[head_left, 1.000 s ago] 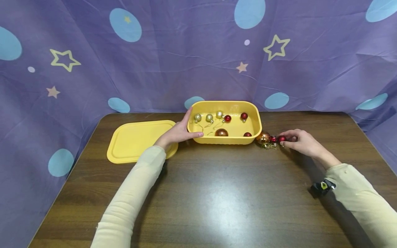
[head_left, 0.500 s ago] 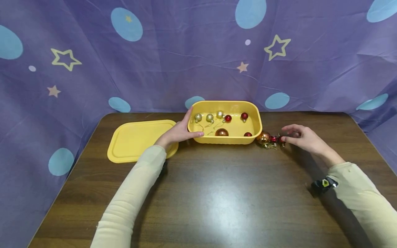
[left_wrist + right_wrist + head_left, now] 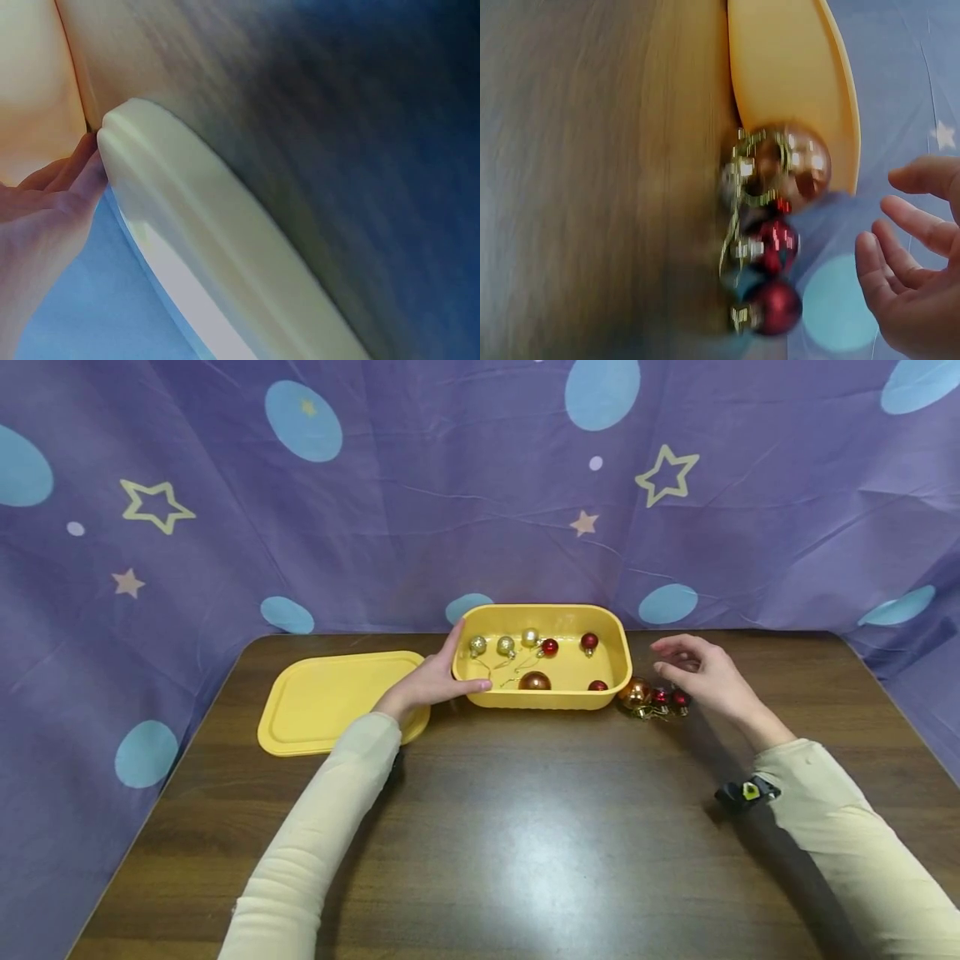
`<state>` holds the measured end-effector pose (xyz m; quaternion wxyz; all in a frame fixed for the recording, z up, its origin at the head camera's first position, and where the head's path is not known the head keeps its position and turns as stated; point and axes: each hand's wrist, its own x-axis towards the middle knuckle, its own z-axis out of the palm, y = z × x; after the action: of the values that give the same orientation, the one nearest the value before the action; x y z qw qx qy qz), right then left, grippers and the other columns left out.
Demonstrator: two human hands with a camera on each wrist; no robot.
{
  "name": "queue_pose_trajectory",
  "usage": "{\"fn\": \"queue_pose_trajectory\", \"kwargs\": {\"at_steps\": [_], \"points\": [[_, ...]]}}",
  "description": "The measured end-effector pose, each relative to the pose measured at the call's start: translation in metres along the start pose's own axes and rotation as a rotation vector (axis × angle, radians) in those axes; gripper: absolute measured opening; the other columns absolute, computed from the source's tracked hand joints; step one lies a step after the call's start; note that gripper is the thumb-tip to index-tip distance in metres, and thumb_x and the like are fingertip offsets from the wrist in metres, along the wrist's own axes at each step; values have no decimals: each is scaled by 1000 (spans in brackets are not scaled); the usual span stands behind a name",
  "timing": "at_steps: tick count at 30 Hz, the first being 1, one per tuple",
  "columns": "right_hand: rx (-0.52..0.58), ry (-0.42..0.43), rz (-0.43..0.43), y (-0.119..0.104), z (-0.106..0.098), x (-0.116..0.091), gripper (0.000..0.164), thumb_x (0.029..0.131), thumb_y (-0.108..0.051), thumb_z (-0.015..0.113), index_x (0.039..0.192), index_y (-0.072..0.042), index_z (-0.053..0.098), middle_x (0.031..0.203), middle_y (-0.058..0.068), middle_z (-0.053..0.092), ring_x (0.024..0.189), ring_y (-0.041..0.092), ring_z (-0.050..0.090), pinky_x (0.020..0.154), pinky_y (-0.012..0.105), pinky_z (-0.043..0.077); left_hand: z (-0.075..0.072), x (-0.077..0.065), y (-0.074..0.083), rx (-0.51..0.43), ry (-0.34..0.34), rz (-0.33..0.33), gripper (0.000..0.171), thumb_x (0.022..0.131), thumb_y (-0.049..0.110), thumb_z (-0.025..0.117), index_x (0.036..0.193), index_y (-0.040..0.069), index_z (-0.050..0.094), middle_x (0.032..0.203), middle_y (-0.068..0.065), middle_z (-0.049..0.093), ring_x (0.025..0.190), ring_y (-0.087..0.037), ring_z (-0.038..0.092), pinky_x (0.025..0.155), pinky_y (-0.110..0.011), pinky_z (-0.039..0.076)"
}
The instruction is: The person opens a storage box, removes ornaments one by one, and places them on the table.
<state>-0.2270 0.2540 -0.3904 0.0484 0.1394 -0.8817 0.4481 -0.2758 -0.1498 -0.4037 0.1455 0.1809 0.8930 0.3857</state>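
Observation:
In the head view, a yellow plastic box holds several small gold and red Christmas baubles and a larger copper one. My left hand holds the box's left end, its thumb along the front rim and its fingers at the back left corner. Just right of the box, a copper bauble and two red baubles stand in a row against one another, gold strings beside them. Above these hovers my right hand, thumb and fingers apart; the right wrist view shows nothing between its fingers.
A yellow lid lies flat left of the box, partly under my left forearm. The brown wooden table ends at a purple patterned cloth behind the box. A black wrist strap hangs below my right cuff.
My right hand has let go of the rightmost red bauble and moved up and left over the row. The left hand and the box have stayed put.

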Motion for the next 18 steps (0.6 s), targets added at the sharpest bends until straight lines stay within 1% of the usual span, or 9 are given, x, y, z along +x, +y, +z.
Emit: {"fn": "queue_pose_trajectory", "kwargs": {"at_steps": [4, 7, 8, 9, 11, 13, 14, 15, 18], "points": [[45, 3, -28, -9, 14, 6, 29, 92, -5, 63, 118, 5, 60, 111, 22, 62, 93, 6, 57, 78, 12, 44, 0, 0, 0, 9, 7, 20, 116, 82, 39, 76, 155, 24, -13, 142, -33, 39, 117, -40, 52, 102, -49, 36], [83, -5, -41, -17, 25, 10, 28, 92, -3, 63, 119, 6, 60, 111, 22, 61, 96, 15, 59, 80, 12, 44, 0, 1, -2, 17, 11, 38, 116, 82, 37, 77, 155, 22, -13, 139, -33, 41, 114, -40, 54, 101, -50, 37], [90, -5, -44, -19, 27, 11, 29, 92, -2, 62, 119, 6, 60, 112, 23, 60, 96, 18, 59, 76, 14, 47, 0, 1, -2, 19, 11, 42, 116, 82, 37, 76, 155, 21, -13, 139, -34, 42, 113, -40, 54, 101, -50, 38], [96, -2, -47, -21, 30, 12, 29, 92, -2, 62, 119, 6, 60, 112, 23, 58, 99, 22, 59, 78, 15, 47, 0, 1, -2, 19, 11, 39, 116, 82, 37, 77, 155, 21, -13, 138, -34, 43, 112, -40, 55, 101, -49, 38], [103, 14, -54, -25, 34, 14, 29, 91, 0, 63, 119, 6, 60, 114, 22, 56, 103, 27, 57, 84, 20, 48, 0, 1, -2, 16, 10, 39, 116, 83, 37, 76, 155, 21, -12, 137, -34, 44, 111, -39, 56, 100, -49, 38], [122, 26, -61, -28, 37, 16, 30, 90, 3, 63, 120, 7, 60, 116, 22, 55, 106, 30, 55, 91, 28, 48, 0, 1, -2, 13, 9, 35, 116, 82, 38, 76, 155, 21, -12, 136, -33, 45, 110, -38, 56, 100, -49, 39], [133, 30, -66, -30, 38, 17, 30, 90, 4, 63, 119, 8, 60, 117, 22, 55, 108, 32, 54, 93, 33, 47, 0, 1, -2, 12, 9, 35, 116, 82, 38, 76, 155, 21, -12, 136, -33, 45, 110, -38, 56, 100, -49, 39], [142, 31, -72, -31, 40, 19, 31, 89, 5, 62, 119, 9, 59, 117, 23, 55, 109, 34, 54, 99, 36, 42, 0, 1, -1, 12, 10, 35, 115, 83, 38, 76, 155, 21, -12, 136, -33, 46, 110, -38, 56, 100, -49, 39], [163, 8, -79, -33, 43, 23, 30, 89, 6, 61, 119, 11, 58, 117, 25, 56, 109, 37, 56, 99, 43, 42, 0, 1, -2, 10, 12, 37, 115, 83, 37, 76, 155, 21, -12, 136, -33, 45, 111, -38, 55, 100, -49, 39]]}}
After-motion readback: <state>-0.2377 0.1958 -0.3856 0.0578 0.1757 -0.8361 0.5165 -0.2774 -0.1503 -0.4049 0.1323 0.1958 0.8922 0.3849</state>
